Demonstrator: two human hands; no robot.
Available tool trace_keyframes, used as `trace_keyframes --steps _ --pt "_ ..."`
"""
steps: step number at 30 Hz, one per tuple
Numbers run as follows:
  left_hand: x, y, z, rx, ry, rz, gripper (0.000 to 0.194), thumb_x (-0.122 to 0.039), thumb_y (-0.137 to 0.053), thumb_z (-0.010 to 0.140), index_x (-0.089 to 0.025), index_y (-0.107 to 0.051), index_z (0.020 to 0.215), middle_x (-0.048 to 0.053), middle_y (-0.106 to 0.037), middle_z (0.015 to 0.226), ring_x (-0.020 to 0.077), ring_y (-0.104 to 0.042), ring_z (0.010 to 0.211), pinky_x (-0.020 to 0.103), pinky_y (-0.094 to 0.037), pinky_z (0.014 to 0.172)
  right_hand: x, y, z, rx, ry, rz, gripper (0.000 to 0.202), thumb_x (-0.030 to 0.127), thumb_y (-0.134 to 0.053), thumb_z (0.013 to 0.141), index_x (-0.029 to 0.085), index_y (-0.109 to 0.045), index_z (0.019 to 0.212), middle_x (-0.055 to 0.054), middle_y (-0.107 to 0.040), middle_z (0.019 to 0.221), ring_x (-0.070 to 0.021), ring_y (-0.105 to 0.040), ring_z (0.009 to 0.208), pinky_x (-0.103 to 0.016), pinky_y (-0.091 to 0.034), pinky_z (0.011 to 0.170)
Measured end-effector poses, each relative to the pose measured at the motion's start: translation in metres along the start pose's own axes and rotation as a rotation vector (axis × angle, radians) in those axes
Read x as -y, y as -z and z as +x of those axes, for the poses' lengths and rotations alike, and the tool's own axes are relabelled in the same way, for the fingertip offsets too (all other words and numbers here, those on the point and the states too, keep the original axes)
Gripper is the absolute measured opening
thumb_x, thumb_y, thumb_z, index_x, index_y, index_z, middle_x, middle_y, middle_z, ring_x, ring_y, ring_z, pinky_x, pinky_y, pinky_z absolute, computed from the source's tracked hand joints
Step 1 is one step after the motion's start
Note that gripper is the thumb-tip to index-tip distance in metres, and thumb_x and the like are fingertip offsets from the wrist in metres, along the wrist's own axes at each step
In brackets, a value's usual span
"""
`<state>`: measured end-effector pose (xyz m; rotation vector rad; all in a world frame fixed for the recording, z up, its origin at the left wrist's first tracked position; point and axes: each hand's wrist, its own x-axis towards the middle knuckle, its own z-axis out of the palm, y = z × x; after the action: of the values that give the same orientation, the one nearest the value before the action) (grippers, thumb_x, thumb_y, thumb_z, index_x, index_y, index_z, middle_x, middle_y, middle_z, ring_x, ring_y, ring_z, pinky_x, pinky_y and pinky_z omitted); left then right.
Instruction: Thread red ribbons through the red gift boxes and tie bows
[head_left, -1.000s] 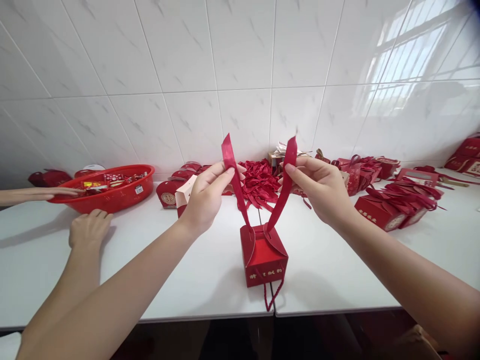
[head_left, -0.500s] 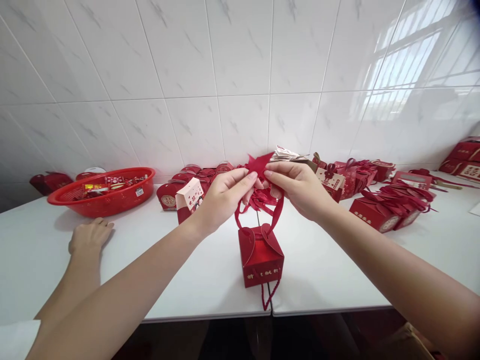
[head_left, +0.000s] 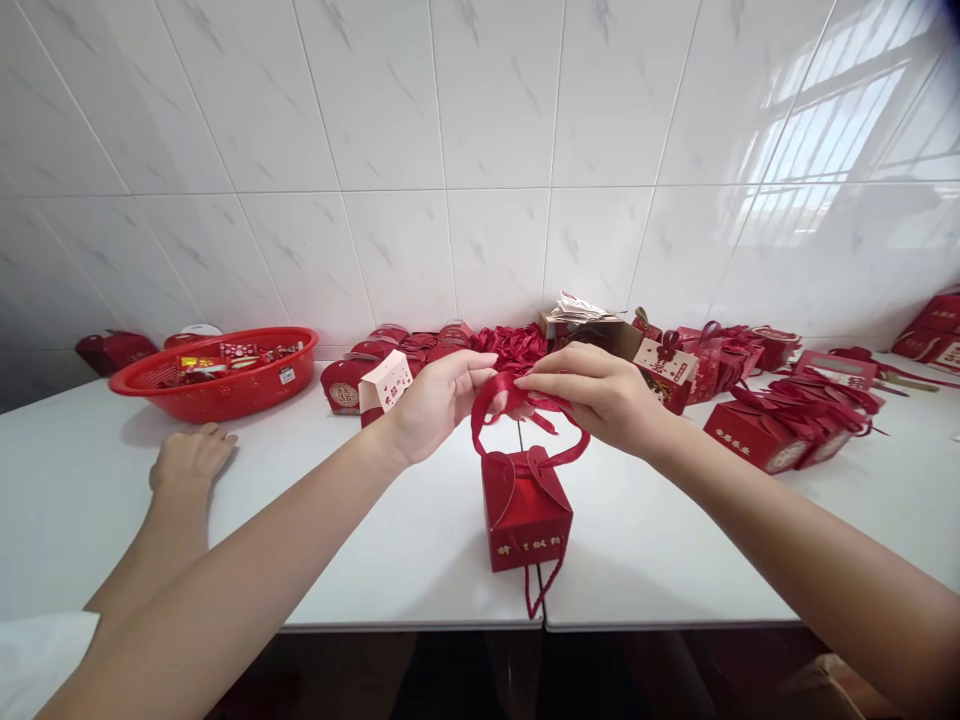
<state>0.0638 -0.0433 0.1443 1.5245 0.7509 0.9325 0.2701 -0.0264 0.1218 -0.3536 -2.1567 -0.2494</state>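
L hand (head_left: pixel 442 400) pinches the red ribbon (head_left: pixel 501 383) btwn thumb & fingers; R hand (head_left: pixel 600 395) grips it too, fingers close tog., just beside L. Ribbon loops up from the top of the red box (head_left: pixel 529 510), which stands upright on the counter (head_left: pixel 375 560), nr the front edge. Can't tell exactly how the ribbon crosses. Best: match both sides' length, no twists, draw tight gently & evenly so flaps don't crease; mind the cord (head_left: pixel 533 612) in front.
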Motion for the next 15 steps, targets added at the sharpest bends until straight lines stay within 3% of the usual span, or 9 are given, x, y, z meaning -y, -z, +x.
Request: trace_keyframes --steps 3,5,8,10,11,13,15 --pt "0.000 -0.002 -0.004 0.001 -0.067 0.153 0.042 -0.036 -0.039 0.087 -0.017 -0.058 0.056 0.001 -0.052 0.051 0.0151 -0.052 0.056 0.030 -0.045 0.067 0.000 -0.004 -0.004 -0.010 0.061 -0.147 0.025 0.017 -0.048 0.091 0.021 -0.070 0.100 -0.007 -0.070 0.091 -0.0160 -0.062 0.081 -0.033 -0.050 0.073" --pt "0.001 -0.006 -0.009 -0.102 -0.152 0.390 0.041 -0.038 -0.043 0.087 -0.018 -0.051 0.052 -0.002 -0.045 0.047 0.0130 -0.046 0.051 0.028 -0.041 0.060 0.006 -0.008 -0.006 -0.060 0.015 -0.114 0.024 0.018 -0.050 0.090 0.021 -0.069 0.103 -0.007 -0.070 0.092 -0.0158 -0.063 0.083 -0.031 -0.051 0.073" --pt "0.007 -0.008 -0.022 -0.335 -0.326 0.872 0.040 -0.036 -0.045 0.086 -0.018 -0.046 0.050 -0.002 -0.046 0.051 0.0122 -0.044 0.054 0.028 -0.039 0.064 0.015 -0.009 -0.017 -0.200 -0.218 -0.063 0.024 0.020 -0.051 0.089 0.020 -0.069 0.105 -0.006 -0.070 0.091 -0.0151 -0.065 0.082 -0.026 -0.052 0.069" --pt "0.013 0.000 -0.036 -0.432 -0.395 1.130 0.037 -0.032 -0.044 0.085 -0.018 -0.051 0.052 -0.001 -0.054 0.055 0.0138 -0.048 0.060 0.029 -0.039 0.073 0.015 0.000 -0.032 -0.206 -0.429 -0.116 0.024 0.022 -0.051 0.087 0.019 -0.071 0.100 -0.006 -0.071 0.085 -0.0156 -0.065 0.075 -0.026 -0.052 0.065" --pt "0.017 0.009 -0.044 -0.454 -0.377 1.225 0.035 -0.030 -0.043 0.084 -0.018 -0.053 0.053 0.000 -0.056 0.057 0.0145 -0.049 0.062 0.030 -0.038 0.075 0.013 0.008 -0.043 -0.150 -0.533 -0.162 0.023 0.024 -0.052 0.086 0.018 -0.072 0.097 -0.006 -0.072 0.082 -0.0164 -0.066 0.072 -0.026 -0.051 0.064" --pt "0.027 0.034 -0.063 -0.449 -0.203 1.363 0.033 -0.028 -0.043 0.081 -0.018 -0.051 0.051 0.000 -0.055 0.054 0.0146 -0.047 0.057 0.028 -0.038 0.068 0.003 0.028 -0.069 0.060 -0.736 -0.271 0.023 0.027 -0.053 0.084 0.018 -0.073 0.088 -0.006 -0.073 0.079 -0.0189 -0.066 0.071 -0.028 -0.050 0.063" --pt "0.042 0.064 -0.081 -0.403 0.139 1.444 0.034 -0.030 -0.044 0.078 -0.018 -0.045 0.046 0.000 -0.048 0.047 0.0136 -0.041 0.048 0.027 -0.031 0.054 -0.009 0.046 -0.097 0.340 -0.937 -0.359 0.023 0.030 -0.053 0.081 0.019 -0.074 0.080 -0.006 -0.072 0.073 -0.0213 -0.066 0.066 -0.029 -0.048 0.058"
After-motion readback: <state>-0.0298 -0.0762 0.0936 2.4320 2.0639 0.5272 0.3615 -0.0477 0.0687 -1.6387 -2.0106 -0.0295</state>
